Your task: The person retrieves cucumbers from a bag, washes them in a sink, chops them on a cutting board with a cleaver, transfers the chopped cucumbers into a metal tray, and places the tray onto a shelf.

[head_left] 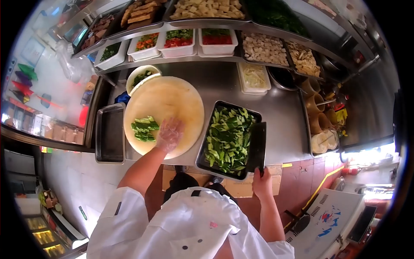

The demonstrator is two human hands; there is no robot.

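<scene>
My left hand (170,133), in a clear glove, lies with fingers spread on the round cutting board (181,95). Just left of it on the board is a small pile of sliced green vegetable (144,128). In my right hand (261,181) is the handle of a cleaver (258,144), whose dark blade is over the right edge of a black tray (212,113). That tray holds many cut green pieces (228,140).
An empty metal tray (111,134) sits left of the board. Behind the board is a white bowl of greens (144,77). A shelf (181,60) with food containers spans the back; a white tub (254,77) and wooden cups (318,123) stand right.
</scene>
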